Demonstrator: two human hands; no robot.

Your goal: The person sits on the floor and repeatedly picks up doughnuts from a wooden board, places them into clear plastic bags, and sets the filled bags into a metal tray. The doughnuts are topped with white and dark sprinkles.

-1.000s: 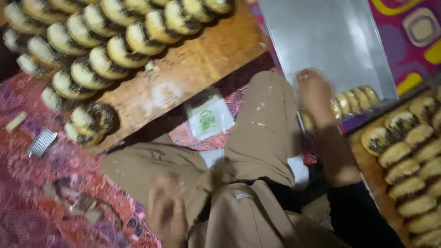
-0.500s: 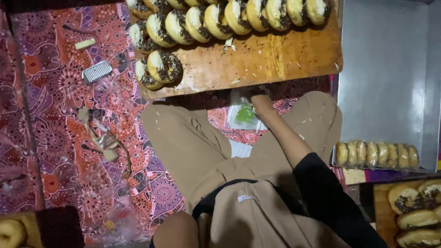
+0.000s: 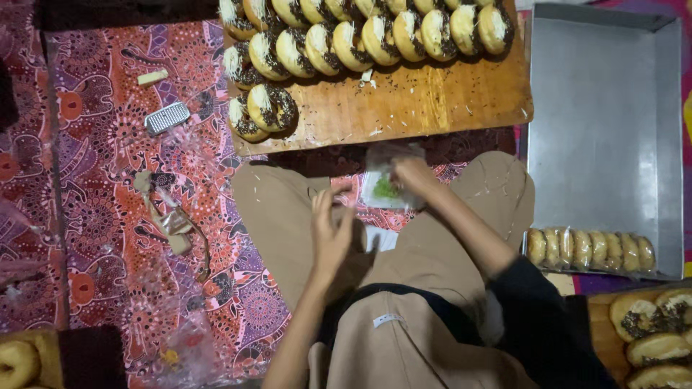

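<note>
**Plastic bag pinched between the knees**

Plastic bag [image 3: 387,186], clear with a green patch, lies on the patterned cloth [image 3: 108,216] between the person's knees, just below the wooden board [image 3: 432,108]. The right hand [image 3: 412,175] has its grip closed on the bag's upper edge. The left hand [image 3: 330,234] hovers just beside it, fingers spread apart and holding nothing. Rows of doughnuts [image 3: 360,32] with chocolate sprinkles and white shavings fill the far part of the board. To the right sits a metal tray [image 3: 605,108] with a line of wrapped doughnuts [image 3: 590,250] along its near edge. A small metal grater [image 3: 167,117] rests on the cloth to the left.
</note>
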